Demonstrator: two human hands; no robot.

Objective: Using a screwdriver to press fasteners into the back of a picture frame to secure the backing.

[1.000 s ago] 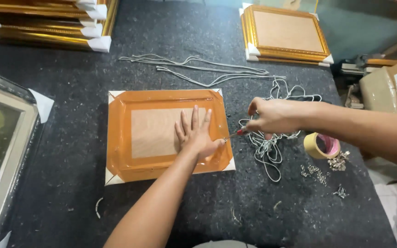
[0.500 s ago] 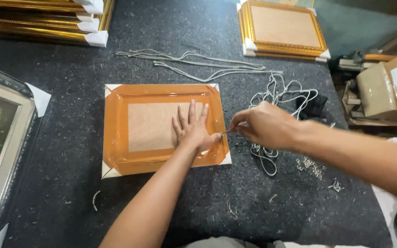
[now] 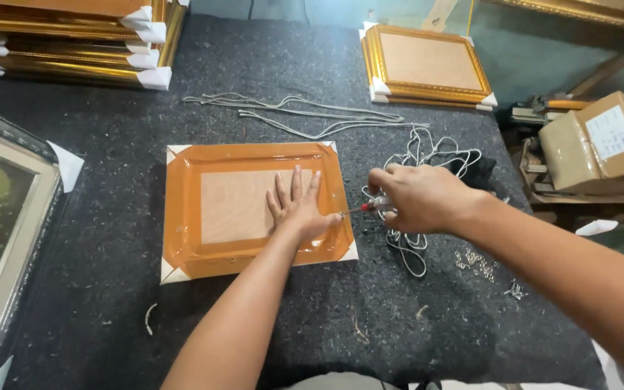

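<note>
pressing flat with fingers spread, the left hand pins the orange frame, lying face down on the dark felt table, so it cannot slide. the right hand, closed around a small red-handled screwdriver, sets its tip at the frame's right edge. since half a second ago, both hands have hardly shifted.

A stack of gold frames with white corner guards fills the upper left of the frame, and one more gold frame lies at upper centre. A silver-framed picture runs along the left edge, grey cords stretch across the dark felt table, and cardboard boxes sit at the right.
</note>
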